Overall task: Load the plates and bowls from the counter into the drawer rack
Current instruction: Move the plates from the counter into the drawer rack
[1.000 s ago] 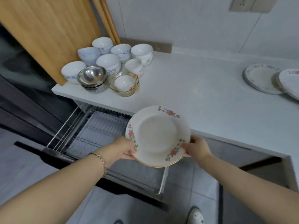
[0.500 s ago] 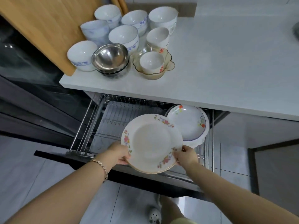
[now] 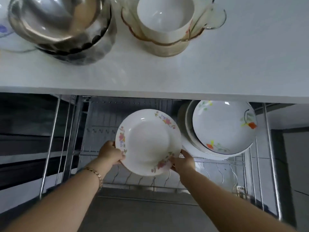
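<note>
Head: white counter (image 3: 234,72) over open drawer rack (image 3: 222,166).

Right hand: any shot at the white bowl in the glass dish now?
Probably not: right hand and left hand both grip the floral plate over the drawer rack; the white bowl sits up on the counter.

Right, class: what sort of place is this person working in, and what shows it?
Most likely a home kitchen: a white counter carrying a steel bowl, and beneath it a pull-out wire dish rack holding plates, where the left hand and right hand grip a floral plate.
</note>
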A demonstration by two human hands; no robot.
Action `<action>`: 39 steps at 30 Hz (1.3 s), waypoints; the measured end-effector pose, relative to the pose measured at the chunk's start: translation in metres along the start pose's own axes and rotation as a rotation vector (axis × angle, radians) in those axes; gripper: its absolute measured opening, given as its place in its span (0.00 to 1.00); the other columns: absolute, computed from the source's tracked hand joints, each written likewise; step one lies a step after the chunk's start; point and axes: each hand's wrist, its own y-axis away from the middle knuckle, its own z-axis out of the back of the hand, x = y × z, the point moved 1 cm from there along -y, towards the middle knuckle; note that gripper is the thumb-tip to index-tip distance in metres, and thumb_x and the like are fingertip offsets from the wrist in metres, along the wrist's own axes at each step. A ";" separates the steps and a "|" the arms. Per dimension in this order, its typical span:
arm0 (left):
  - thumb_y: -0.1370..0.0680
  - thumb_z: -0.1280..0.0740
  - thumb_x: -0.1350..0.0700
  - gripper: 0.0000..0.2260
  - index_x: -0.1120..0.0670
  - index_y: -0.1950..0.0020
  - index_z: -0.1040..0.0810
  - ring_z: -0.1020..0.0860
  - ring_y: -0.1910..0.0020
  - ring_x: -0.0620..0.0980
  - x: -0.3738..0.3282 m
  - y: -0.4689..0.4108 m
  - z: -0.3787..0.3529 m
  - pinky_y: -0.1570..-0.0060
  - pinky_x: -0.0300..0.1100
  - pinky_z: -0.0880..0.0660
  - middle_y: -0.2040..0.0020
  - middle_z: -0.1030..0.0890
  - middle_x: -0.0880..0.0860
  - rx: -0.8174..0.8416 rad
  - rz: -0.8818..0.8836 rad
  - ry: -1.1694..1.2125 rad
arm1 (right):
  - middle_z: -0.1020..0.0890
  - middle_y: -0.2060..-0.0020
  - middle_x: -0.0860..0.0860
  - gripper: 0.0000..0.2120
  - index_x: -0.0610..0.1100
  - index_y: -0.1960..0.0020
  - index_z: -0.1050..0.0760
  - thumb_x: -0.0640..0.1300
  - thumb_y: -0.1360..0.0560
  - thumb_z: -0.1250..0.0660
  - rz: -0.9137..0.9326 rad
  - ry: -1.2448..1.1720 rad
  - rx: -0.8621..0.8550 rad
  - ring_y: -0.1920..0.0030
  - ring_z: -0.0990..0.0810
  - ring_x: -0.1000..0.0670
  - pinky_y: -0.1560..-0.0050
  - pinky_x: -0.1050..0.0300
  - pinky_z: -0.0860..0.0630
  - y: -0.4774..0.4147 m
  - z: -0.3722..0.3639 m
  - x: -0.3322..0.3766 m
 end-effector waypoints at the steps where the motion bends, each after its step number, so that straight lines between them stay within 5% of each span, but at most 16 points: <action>1: 0.29 0.31 0.71 0.17 0.63 0.41 0.25 0.21 0.45 0.61 -0.002 -0.015 -0.001 0.47 0.51 0.20 0.42 0.20 0.62 0.004 -0.007 -0.025 | 0.18 0.48 0.36 0.20 0.42 0.35 0.27 0.32 0.27 0.35 -0.009 -0.018 -0.017 0.47 0.18 0.35 0.43 0.40 0.23 -0.010 -0.007 0.000; 7: 0.31 0.30 0.72 0.20 0.64 0.40 0.26 0.21 0.43 0.61 -0.011 -0.081 -0.015 0.44 0.51 0.22 0.41 0.20 0.62 0.020 -0.064 -0.032 | 0.17 0.50 0.35 0.13 0.36 0.44 0.23 0.31 0.27 0.36 0.060 -0.013 -0.163 0.45 0.20 0.35 0.41 0.38 0.25 -0.056 -0.039 0.003; 10: 0.32 0.30 0.73 0.21 0.63 0.40 0.27 0.22 0.41 0.60 -0.015 -0.094 -0.023 0.41 0.54 0.24 0.41 0.21 0.61 -0.038 -0.098 0.028 | 0.16 0.53 0.37 0.09 0.36 0.49 0.20 0.33 0.28 0.34 0.078 -0.029 -0.233 0.54 0.18 0.40 0.45 0.40 0.22 -0.066 -0.048 0.001; 12: 0.32 0.30 0.72 0.21 0.62 0.40 0.26 0.22 0.42 0.59 -0.017 -0.100 -0.026 0.41 0.52 0.24 0.41 0.21 0.61 -0.070 -0.127 0.050 | 0.16 0.59 0.41 0.08 0.40 0.53 0.19 0.33 0.29 0.35 0.086 -0.056 -0.284 0.64 0.22 0.46 0.57 0.50 0.20 -0.069 -0.050 0.000; 15: 0.32 0.30 0.74 0.21 0.63 0.41 0.26 0.22 0.43 0.60 -0.019 -0.102 -0.030 0.42 0.52 0.24 0.42 0.20 0.61 -0.098 -0.127 0.112 | 0.18 0.62 0.45 0.11 0.48 0.54 0.22 0.33 0.30 0.37 0.082 -0.073 -0.343 0.67 0.24 0.47 0.69 0.59 0.32 -0.070 -0.052 -0.001; 20: 0.29 0.34 0.70 0.21 0.61 0.38 0.28 0.24 0.41 0.61 -0.020 -0.094 -0.031 0.43 0.48 0.26 0.39 0.23 0.62 -0.081 -0.135 -0.036 | 0.17 0.56 0.44 0.16 0.43 0.41 0.23 0.37 0.29 0.35 0.060 0.067 -0.285 0.58 0.22 0.46 0.63 0.60 0.30 -0.066 -0.047 0.001; 23: 0.27 0.38 0.67 0.24 0.60 0.31 0.37 0.34 0.35 0.63 -0.033 -0.068 -0.032 0.40 0.52 0.30 0.33 0.36 0.63 -0.154 -0.160 -0.329 | 0.19 0.45 0.42 0.23 0.40 0.33 0.31 0.39 0.27 0.34 0.029 0.077 -0.289 0.46 0.20 0.43 0.43 0.54 0.28 -0.054 -0.025 0.003; 25: 0.28 0.39 0.67 0.26 0.58 0.30 0.37 0.38 0.33 0.61 -0.047 -0.042 -0.037 0.37 0.50 0.32 0.32 0.38 0.61 -0.164 -0.316 -0.345 | 0.21 0.53 0.39 0.17 0.40 0.37 0.30 0.36 0.26 0.37 -0.015 -0.086 -0.307 0.53 0.21 0.43 0.43 0.51 0.25 -0.035 0.000 0.006; 28: 0.27 0.40 0.67 0.21 0.57 0.33 0.31 0.34 0.34 0.57 -0.074 0.000 -0.054 0.42 0.40 0.33 0.34 0.33 0.59 0.009 -0.538 -0.300 | 0.28 0.65 0.41 0.09 0.40 0.47 0.32 0.32 0.25 0.43 -0.039 -0.333 -0.337 0.68 0.26 0.47 0.67 0.61 0.24 -0.004 0.047 0.009; 31: 0.25 0.41 0.65 0.15 0.59 0.39 0.25 0.24 0.46 0.53 -0.106 0.041 -0.078 0.54 0.33 0.33 0.42 0.22 0.57 0.212 -0.582 -0.143 | 0.26 0.63 0.43 0.06 0.36 0.49 0.31 0.37 0.23 0.44 0.022 -0.443 -0.393 0.62 0.23 0.43 0.63 0.57 0.26 0.014 0.089 0.018; 34: 0.25 0.41 0.64 0.13 0.62 0.43 0.25 0.22 0.50 0.57 -0.129 0.068 -0.111 0.54 0.43 0.26 0.49 0.20 0.61 0.369 -0.467 -0.072 | 0.22 0.61 0.39 0.08 0.36 0.49 0.29 0.39 0.22 0.44 0.056 -0.452 -0.282 0.62 0.21 0.43 0.56 0.52 0.22 0.014 0.113 0.033; 39: 0.26 0.41 0.66 0.17 0.62 0.37 0.30 0.22 0.45 0.60 -0.139 0.085 -0.150 0.52 0.48 0.22 0.37 0.25 0.65 0.474 -0.231 0.083 | 0.20 0.56 0.32 0.14 0.34 0.39 0.29 0.36 0.23 0.38 0.116 -0.377 -0.285 0.67 0.20 0.45 0.67 0.60 0.19 0.000 0.130 0.036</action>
